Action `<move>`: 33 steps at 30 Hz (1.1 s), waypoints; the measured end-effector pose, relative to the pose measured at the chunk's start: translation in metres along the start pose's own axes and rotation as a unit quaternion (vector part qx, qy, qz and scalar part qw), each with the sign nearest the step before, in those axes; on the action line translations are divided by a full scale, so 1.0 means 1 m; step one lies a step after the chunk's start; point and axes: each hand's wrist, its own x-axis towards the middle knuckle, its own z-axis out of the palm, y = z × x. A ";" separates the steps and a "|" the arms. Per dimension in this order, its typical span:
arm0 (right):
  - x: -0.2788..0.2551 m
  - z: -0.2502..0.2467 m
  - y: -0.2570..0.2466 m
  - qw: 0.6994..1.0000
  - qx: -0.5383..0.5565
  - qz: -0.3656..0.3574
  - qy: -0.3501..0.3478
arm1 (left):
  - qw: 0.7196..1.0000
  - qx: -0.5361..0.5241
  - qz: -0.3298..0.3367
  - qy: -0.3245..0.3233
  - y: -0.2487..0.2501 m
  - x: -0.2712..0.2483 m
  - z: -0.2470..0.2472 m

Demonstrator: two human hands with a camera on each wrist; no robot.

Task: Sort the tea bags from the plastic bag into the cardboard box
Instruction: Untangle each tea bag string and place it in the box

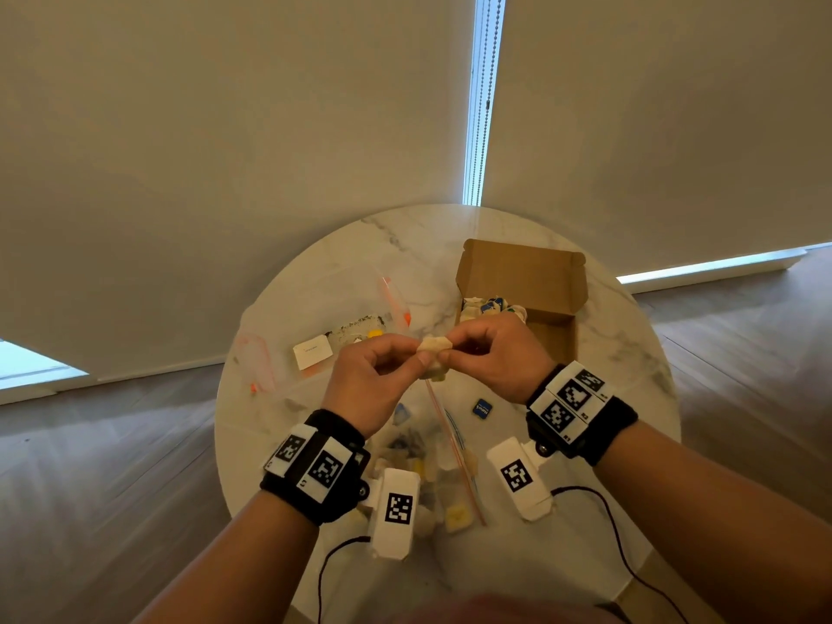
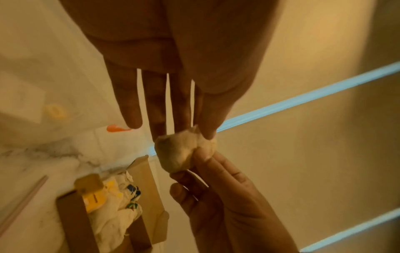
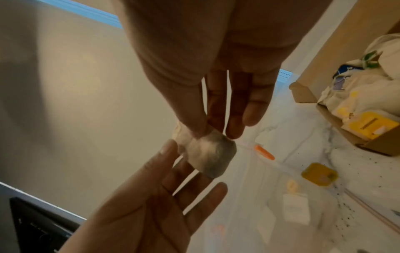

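Observation:
A pale, crumpled tea bag (image 1: 433, 349) hangs above the table's middle, pinched from both sides. My left hand (image 1: 416, 355) pinches its left end between thumb and forefinger. My right hand (image 1: 452, 349) pinches the other end the same way. The left wrist view shows the tea bag (image 2: 181, 152) under my left hand (image 2: 194, 131). In the right wrist view the tea bag (image 3: 207, 154) sits below my right hand (image 3: 208, 128). The open cardboard box (image 1: 522, 277) stands just behind, with several tea bags (image 1: 488, 306) at its left end. The clear plastic bag (image 1: 432, 470) lies under my wrists and holds several tea bags.
A second clear zip bag (image 1: 315, 317) with orange ends lies at the left with a white tag (image 1: 313, 351) and spilled tea crumbs (image 1: 360, 322). A blue tag (image 1: 482, 407) lies on the round marble table (image 1: 405, 245). Thin black cables hang from both wrists.

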 end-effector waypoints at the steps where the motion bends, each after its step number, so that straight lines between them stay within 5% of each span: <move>1: -0.001 0.000 -0.002 1.000 -0.007 0.003 -0.003 | 1.000 0.018 0.012 -0.003 0.000 0.000 -0.002; 10: -0.007 0.011 0.010 0.996 -0.007 0.032 -0.083 | 0.998 0.051 0.044 -0.012 0.028 0.008 -0.013; 15: -0.005 0.028 0.013 0.999 0.002 0.021 -0.034 | 0.998 0.043 0.041 -0.008 0.040 0.013 -0.014; 27: -0.022 0.035 0.006 0.984 0.113 0.117 -0.076 | 0.999 -0.006 -0.007 0.036 0.041 0.021 -0.015; 33: -0.034 0.027 -0.011 0.975 0.164 0.146 -0.036 | 0.998 -0.017 -0.029 0.051 0.035 0.026 -0.018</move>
